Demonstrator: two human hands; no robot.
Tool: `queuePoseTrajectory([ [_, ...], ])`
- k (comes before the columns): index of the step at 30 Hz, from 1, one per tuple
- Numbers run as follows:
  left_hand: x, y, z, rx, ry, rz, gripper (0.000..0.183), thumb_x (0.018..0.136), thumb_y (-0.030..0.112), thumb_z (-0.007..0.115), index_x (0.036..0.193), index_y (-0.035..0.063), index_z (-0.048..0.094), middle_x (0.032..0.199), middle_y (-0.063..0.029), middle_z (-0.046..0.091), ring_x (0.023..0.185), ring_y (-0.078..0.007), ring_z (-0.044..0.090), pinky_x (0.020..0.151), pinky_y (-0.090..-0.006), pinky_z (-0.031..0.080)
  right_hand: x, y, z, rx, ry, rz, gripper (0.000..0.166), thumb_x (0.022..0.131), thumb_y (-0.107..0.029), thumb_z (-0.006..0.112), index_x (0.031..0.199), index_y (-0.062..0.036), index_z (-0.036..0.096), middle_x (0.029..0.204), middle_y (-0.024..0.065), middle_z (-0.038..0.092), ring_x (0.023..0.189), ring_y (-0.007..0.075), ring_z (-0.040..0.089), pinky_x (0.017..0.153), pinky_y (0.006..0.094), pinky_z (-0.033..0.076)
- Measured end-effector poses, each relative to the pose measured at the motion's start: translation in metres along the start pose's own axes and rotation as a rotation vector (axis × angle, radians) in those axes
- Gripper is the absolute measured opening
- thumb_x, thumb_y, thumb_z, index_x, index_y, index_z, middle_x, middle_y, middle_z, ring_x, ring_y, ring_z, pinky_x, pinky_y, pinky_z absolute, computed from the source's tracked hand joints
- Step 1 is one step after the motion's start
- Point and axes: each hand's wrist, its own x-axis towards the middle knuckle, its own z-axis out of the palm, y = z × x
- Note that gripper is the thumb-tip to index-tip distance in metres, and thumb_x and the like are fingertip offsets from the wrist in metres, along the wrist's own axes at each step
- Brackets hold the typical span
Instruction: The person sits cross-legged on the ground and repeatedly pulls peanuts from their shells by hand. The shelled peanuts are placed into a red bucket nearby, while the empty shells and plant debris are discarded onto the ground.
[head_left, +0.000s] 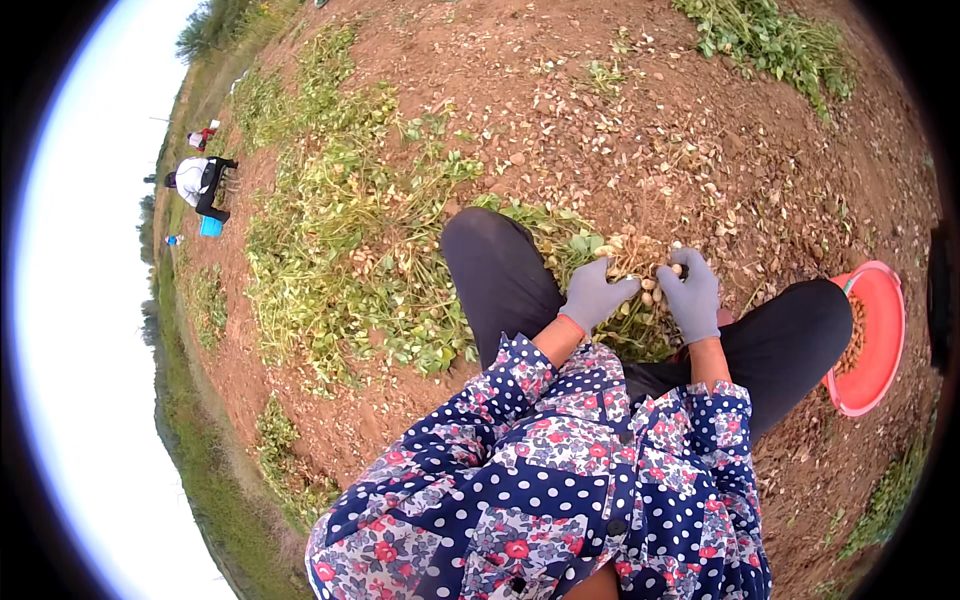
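Note:
Both my hands wear grey gloves and meet at a bunch of peanut pods with roots (637, 253) between my bent knees. My left hand (598, 294) grips the bunch at its left side, thumb pointing right. At the right side, my right hand (691, 292) has its thumb and fingers closed on pods of the same bunch. Several pale pods hang between the two thumbs. Green leafy peanut stems (637, 330) lie below and behind the hands, partly hidden by them.
Beyond my right knee, a red bucket (889, 337) holds peanut pods. Pulled peanut plants (352, 225) spread over the reddish soil to my left, with another heap (772, 45) at the upper right. Farther off are a bending person (196, 180), a blue bucket (211, 226) and other people.

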Motion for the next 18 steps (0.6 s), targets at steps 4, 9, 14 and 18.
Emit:
queuePoseTrajectory([
  [4,0.0,0.007,0.003,0.074,-0.024,-0.061,0.047,0.07,0.043,0.07,0.09,0.0001,0.065,0.08,-0.0213,0.066,0.079,-0.0376,0.064,0.07,-0.044,0.049,-0.003,-0.001,0.003,0.013,-0.085,0.146,0.019,0.082,-0.019,0.061,0.089,-0.0007,0.061,0.069,0.0081,0.06,0.062,0.0155,0.058,0.06,0.032,0.047],
  [9,0.009,-0.012,0.016,0.048,0.004,-0.215,0.047,0.071,0.041,0.068,0.093,-0.0006,0.066,0.087,-0.0234,0.066,0.085,-0.0376,0.064,0.076,-0.0437,0.049,-0.016,-0.013,0.015,0.118,-0.136,0.044,0.017,0.089,-0.016,0.053,0.092,-0.0003,0.058,0.061,0.0054,0.055,0.054,0.0138,0.054,0.053,0.0298,0.044],
  [14,0.023,-0.033,0.008,-0.029,0.161,-0.303,0.051,0.072,0.039,0.069,0.098,-0.0043,0.064,0.09,-0.0225,0.067,0.088,-0.0341,0.065,0.077,-0.0413,0.049,-0.029,-0.029,0.005,0.64,-0.458,0.373,0.012,0.089,-0.01,0.045,0.096,-0.0052,0.054,0.063,0.0022,0.052,0.05,0.0093,0.05,0.042,0.0224,0.038],
  [18,0.032,-0.051,0.026,-0.54,0.087,-0.238,0.05,0.071,0.033,0.072,0.099,-0.0066,0.062,0.09,-0.0158,0.067,0.081,-0.0231,0.064,0.073,-0.0351,0.049,-0.003,0.003,-0.006,0.766,-0.219,0.445,0.02,0.077,-0.001,0.043,0.091,-0.0041,0.058,0.08,0.0039,0.059,0.058,0.0099,0.053,0.05,0.0226,0.04],
])
